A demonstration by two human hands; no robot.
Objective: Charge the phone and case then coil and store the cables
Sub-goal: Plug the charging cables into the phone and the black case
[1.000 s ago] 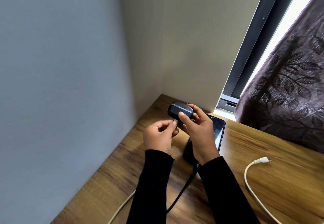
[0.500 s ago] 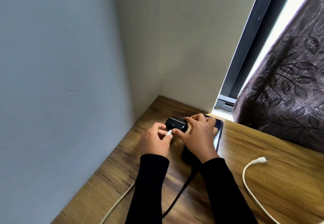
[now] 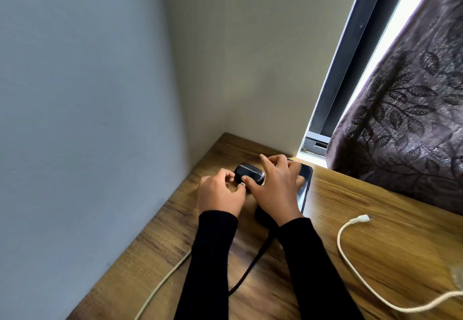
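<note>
Black case (image 3: 250, 176) w/ left hand (image 3: 220, 192) pinching, maybe, its plug.

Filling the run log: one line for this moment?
left hand: pinches white plug | right hand: steadies black oval case | wooden desk

Wooden desk (image 3: 375, 219) in a wall corner beside a bright, curtained window (image 3: 390, 34).

Left hand (image 3: 220, 194) pinches white plug tip (image 3: 242, 184) at near side of black earbud case (image 3: 249, 176), which sits on wooden desk (image 3: 375, 249) in the wall corner. Right hand (image 3: 276, 189) rests over the case and black phone (image 3: 305, 184), thumb on case. Black cable (image 3: 250, 267) runs between the black sleeves. Loose white cable (image 3: 350, 264) lies right, plug free. Another white cable (image 3: 162, 284) trails lower left. Purple leaf curtain (image 3: 406, 124) at window.
</note>
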